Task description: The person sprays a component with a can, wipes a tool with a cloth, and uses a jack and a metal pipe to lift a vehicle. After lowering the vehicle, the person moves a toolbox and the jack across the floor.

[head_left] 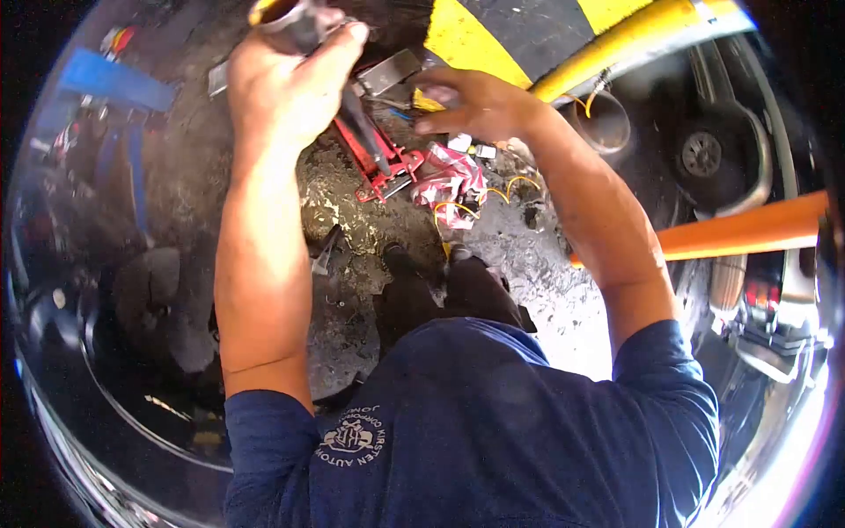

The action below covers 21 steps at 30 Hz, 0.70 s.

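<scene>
My left hand (286,88) is raised at the top of the view, wrapped around a hollow metal cylinder (297,28). The cylinder's round open end faces up, and its lower part is hidden by my fingers. To its right, my right hand (475,106) is held up with fingers partly stretched and apart, and nothing shows in it. Under and between the hands, a red floor jack (374,154) rests on the ground. Beside the jack lies a crumpled red-and-white cloth (447,180), with a small white bottle (480,151) near it.
A yellow bar (629,48) slants across the upper right, and an orange arm (748,227) juts in below. Dark vehicles stand on both sides, a wheel (702,155) at right. Yellow cord (510,189) curls on the stained floor. A blue metal frame (114,79) is at upper left.
</scene>
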### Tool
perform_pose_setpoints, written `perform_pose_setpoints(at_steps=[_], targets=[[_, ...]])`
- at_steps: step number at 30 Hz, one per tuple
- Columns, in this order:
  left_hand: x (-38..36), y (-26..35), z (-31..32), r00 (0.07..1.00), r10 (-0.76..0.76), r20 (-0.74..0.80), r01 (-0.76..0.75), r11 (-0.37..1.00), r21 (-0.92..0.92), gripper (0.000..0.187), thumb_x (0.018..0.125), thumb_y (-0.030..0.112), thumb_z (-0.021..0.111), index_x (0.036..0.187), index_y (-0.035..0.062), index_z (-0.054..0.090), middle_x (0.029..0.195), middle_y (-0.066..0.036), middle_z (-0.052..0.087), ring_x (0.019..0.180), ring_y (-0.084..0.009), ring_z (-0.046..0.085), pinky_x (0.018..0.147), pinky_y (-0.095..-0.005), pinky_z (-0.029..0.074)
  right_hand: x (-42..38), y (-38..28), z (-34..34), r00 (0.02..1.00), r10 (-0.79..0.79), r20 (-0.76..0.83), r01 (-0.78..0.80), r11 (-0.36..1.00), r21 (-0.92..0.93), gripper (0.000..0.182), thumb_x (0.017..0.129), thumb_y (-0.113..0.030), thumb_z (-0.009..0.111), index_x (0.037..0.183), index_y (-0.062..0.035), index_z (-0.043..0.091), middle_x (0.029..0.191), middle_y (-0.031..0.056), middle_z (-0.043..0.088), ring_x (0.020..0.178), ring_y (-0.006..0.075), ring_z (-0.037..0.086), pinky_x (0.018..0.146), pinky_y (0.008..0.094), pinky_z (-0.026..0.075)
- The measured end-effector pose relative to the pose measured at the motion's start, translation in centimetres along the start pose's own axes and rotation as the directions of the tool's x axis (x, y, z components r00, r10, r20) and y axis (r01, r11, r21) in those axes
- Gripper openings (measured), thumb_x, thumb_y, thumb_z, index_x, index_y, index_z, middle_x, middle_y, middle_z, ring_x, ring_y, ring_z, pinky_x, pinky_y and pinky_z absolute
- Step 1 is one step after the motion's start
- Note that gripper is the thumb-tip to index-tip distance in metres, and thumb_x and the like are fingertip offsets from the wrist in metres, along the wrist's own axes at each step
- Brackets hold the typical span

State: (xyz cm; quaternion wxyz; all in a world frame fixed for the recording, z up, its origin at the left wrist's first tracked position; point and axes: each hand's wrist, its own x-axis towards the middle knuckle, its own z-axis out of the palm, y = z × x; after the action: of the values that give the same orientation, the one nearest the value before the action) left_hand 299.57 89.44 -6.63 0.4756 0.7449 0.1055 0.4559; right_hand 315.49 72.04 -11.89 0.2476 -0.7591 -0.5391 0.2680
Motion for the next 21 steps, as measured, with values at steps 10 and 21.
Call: perform_pose_setpoints(at_steps=[10, 21], targets=[[3.5, -0.4, 6.9, 0.987, -0.131, 0.091, 0.119, 0.984, 0.129, 0.016, 0.079, 0.012, 0.077, 0.085, 0.0046, 0.065, 0.076, -0.004, 0.067, 0.066, -0.0124, 0.064, 0.065, -0.0275, 0.051, -33.3, 24.7, 9.4, 0.606, 0.76, -0.233, -0.764, 0.638, 0.095, 0.047, 0.085, -0.037, 0.066, 0.105, 0.0046, 0.062, 0.092, 0.0184, 0.065, 0.085, 0.0269, 0.061, 0.076, 0.0391, 0.047], [5.1, -3.8, 0.3, 0.991, -0.12, 0.064, 0.127, 0.984, -0.125, 0.016, 0.078, 0.001, 0.073, 0.086, 0.004, 0.059, 0.079, -0.006, 0.062, 0.068, -0.0161, 0.062, 0.067, -0.0315, 0.053, -48.4, 22.8, 28.9, 0.094, 0.995, -0.012, -0.784, 0.082, 0.616, 0.054, 0.084, -0.038, 0.069, 0.119, 0.0015, 0.061, 0.085, 0.0184, 0.068, 0.079, 0.0253, 0.067, 0.07, 0.0361, 0.052]])
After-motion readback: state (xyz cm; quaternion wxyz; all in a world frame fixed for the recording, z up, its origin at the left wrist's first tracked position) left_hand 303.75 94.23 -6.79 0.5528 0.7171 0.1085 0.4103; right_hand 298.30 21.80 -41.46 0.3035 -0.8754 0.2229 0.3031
